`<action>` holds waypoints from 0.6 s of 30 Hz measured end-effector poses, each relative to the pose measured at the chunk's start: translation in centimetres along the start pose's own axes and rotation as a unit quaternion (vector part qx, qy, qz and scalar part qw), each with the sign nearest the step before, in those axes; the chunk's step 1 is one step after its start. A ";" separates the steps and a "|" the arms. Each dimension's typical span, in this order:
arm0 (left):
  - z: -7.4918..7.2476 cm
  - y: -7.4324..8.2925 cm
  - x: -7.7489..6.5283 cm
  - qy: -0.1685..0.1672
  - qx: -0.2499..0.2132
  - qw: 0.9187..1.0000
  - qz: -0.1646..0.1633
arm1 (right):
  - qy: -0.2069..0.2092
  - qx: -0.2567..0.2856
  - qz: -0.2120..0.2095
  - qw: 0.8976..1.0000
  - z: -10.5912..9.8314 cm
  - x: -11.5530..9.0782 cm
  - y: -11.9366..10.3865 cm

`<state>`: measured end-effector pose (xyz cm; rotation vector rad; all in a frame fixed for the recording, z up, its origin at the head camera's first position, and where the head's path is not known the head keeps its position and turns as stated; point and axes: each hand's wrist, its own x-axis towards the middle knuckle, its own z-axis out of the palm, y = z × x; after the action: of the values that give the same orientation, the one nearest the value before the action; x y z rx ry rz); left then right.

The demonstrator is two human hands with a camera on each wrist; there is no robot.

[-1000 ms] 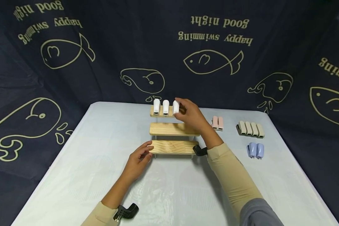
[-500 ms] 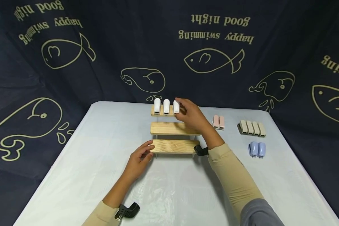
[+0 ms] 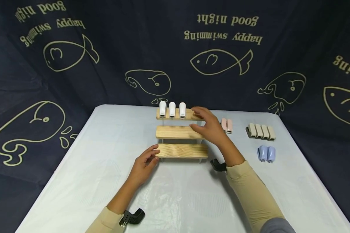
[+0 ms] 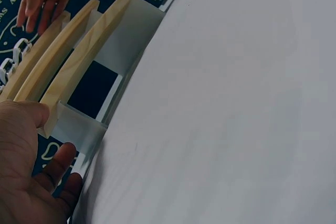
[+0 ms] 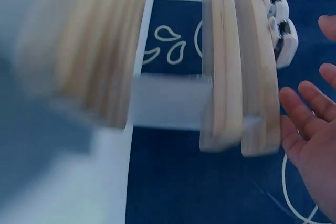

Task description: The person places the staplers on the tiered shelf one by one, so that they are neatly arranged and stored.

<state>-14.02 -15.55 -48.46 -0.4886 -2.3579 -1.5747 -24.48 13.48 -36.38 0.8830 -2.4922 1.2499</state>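
Note:
Three small white staplers stand in a row on the left part of the top step of a three-step wooden display rack. My right hand is at the right end of that step, fingers spread and holding nothing. A gap separates it from the nearest white stapler. In the right wrist view, its fingertips are beside the step's end. My left hand touches the left end of the lowest step, its fingers relaxed. In the left wrist view, the other fingers hang apart below the step.
Right of the rack lie two pink staplers, several beige staplers in a row and two blue staplers. All rest on a white-covered table. A dark printed curtain hangs behind.
My right hand has let go of the third white stapler, which now stands on the top step, and has moved to the right. The left hand stays at the rack.

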 end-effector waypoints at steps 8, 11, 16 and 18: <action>0.3 0.0 -0.2 0.002 0.000 1.000 -0.012 | 0.037 -0.037 -0.023 0.998 -2.2 -4.6 1.8; 0.5 -0.1 0.0 0.000 -0.004 1.000 -0.008 | 0.051 -0.049 -0.002 0.997 -3.6 -6.6 3.0; 0.4 0.1 0.0 -0.001 -0.004 1.000 -0.020 | 0.065 -0.074 0.051 0.994 -5.8 -9.4 4.7; 0.2 0.2 0.0 0.000 -0.004 1.000 -0.022 | 0.068 -0.085 0.070 0.992 -6.6 -10.3 5.4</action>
<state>-13.93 -15.27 -48.38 -0.4399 -2.3796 -1.6030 -20.01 25.40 -40.32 0.5717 -2.5420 1.0774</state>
